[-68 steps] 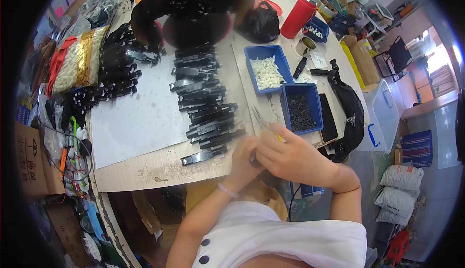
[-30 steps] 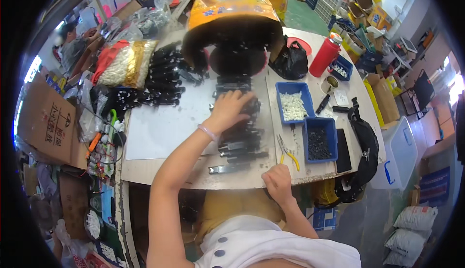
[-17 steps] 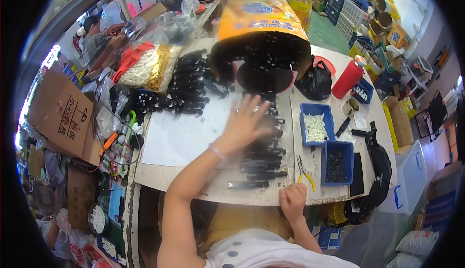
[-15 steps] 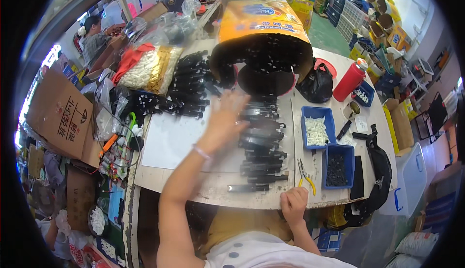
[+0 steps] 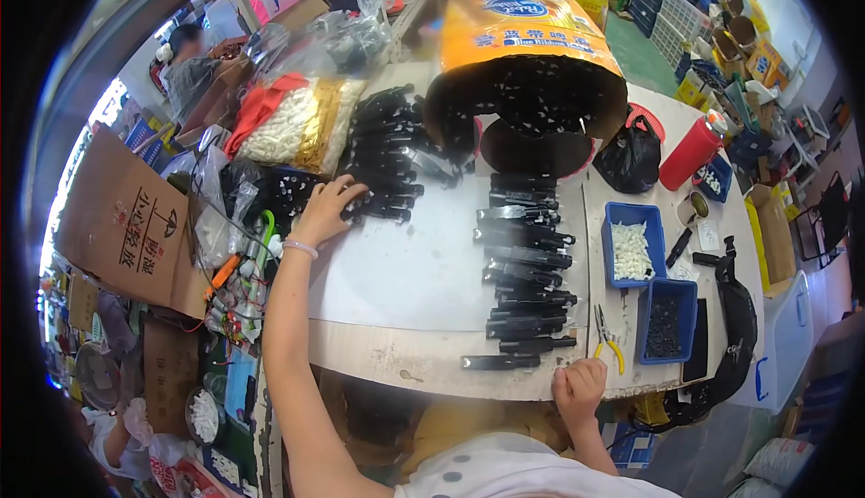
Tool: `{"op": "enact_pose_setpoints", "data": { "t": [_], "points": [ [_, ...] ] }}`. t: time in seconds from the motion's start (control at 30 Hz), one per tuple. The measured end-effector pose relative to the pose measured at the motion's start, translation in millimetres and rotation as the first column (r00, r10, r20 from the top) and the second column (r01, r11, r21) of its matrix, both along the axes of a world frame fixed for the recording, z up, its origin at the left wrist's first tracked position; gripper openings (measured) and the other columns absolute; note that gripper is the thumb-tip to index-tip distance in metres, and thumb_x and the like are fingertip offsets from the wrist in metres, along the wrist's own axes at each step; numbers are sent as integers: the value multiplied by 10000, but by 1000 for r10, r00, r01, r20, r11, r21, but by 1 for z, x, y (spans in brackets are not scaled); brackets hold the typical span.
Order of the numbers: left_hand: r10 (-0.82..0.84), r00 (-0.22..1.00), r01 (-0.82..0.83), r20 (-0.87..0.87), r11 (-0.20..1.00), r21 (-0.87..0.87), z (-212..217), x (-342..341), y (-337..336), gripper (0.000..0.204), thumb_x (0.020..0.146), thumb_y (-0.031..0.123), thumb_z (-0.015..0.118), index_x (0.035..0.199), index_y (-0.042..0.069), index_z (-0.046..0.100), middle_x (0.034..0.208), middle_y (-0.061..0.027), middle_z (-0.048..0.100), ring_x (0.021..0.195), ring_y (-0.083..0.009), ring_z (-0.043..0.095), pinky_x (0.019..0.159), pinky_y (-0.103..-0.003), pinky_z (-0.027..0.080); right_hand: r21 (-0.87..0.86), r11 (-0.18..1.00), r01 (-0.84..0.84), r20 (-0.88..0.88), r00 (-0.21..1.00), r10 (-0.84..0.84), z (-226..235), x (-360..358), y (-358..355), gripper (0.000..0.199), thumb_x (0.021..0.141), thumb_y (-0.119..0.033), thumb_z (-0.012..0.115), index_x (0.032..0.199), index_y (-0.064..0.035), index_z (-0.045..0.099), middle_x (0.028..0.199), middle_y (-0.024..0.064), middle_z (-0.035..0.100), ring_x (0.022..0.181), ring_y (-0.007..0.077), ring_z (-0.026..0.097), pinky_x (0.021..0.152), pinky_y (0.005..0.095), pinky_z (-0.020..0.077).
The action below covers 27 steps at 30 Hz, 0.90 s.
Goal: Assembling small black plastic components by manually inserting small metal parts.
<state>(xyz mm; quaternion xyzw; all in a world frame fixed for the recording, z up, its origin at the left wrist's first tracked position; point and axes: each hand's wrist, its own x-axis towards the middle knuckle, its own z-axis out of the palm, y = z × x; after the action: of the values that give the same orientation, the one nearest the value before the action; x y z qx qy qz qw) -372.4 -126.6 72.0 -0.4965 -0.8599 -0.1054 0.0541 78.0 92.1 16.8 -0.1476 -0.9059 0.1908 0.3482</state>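
My left hand (image 5: 329, 212) reaches to the left side of the table, its fingers apart and curved over the near edge of a pile of long black plastic parts (image 5: 383, 151). Its fingertips touch or hover just over them; I cannot tell which. A column of similar black parts (image 5: 523, 268), laid roughly side by side, runs down the middle toward me. At the front edge my right hand (image 5: 579, 383) rests curled closed, with nothing seen in it. Yellow-handled pliers (image 5: 610, 343) lie just beyond it. Between pile and column lies a white sheet (image 5: 396, 273).
A large orange sack (image 5: 532, 39) gapes open at the back, holding black parts. To the right stand a blue bin of white pieces (image 5: 608, 246), a blue bin of small black pieces (image 5: 692, 318) and a red bottle (image 5: 692, 151). A cardboard box (image 5: 126, 219) is at left.
My left hand has gone from beside the middle column to the pile on the left. The whole view has shifted, so things sit further right. My right hand stays at the table edge.
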Motion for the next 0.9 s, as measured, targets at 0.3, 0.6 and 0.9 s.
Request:
{"op": "enact_pose_setpoints", "data": {
  "t": [0.3, 0.6, 0.9],
  "points": [
    [-163, 983, 179, -81, 945, 273, -18, 4, 2, 490, 522, -8, 728, 978, 50, 559, 994, -120, 562, 1006, -299, 536, 959, -394, 405, 21, 1000, 15, 16, 1000, -15, 0, -3, -3, 108, 692, -55, 658, 666, -55, 553, 688, 69, 541, 712, 255, 527, 729, 392, 409],
    [68, 987, -50, -145, 990, 130, -2, -5, 48, 519, 593, 41, 720, 1069, 65, 514, 1029, -103, 504, 947, -297, 525, 786, -381, 458, 16, 1000, -4, 42, 999, 3, 2, -5, -4, 94, 693, -53, 659, 677, -53, 566, 684, 70, 543, 715, 255, 532, 696, 387, 419],
    [217, 943, -149, -251, 953, 264, -27, -4, 57, 501, 618, 26, 706, 1083, 22, 520, 992, -134, 569, 922, -313, 569, 771, -381, 480, 27, 999, 16, 36, 999, -17, 4, -5, -4, 113, 699, -69, 670, 661, -53, 565, 673, 71, 539, 709, 252, 534, 666, 367, 425]
  ]
}}
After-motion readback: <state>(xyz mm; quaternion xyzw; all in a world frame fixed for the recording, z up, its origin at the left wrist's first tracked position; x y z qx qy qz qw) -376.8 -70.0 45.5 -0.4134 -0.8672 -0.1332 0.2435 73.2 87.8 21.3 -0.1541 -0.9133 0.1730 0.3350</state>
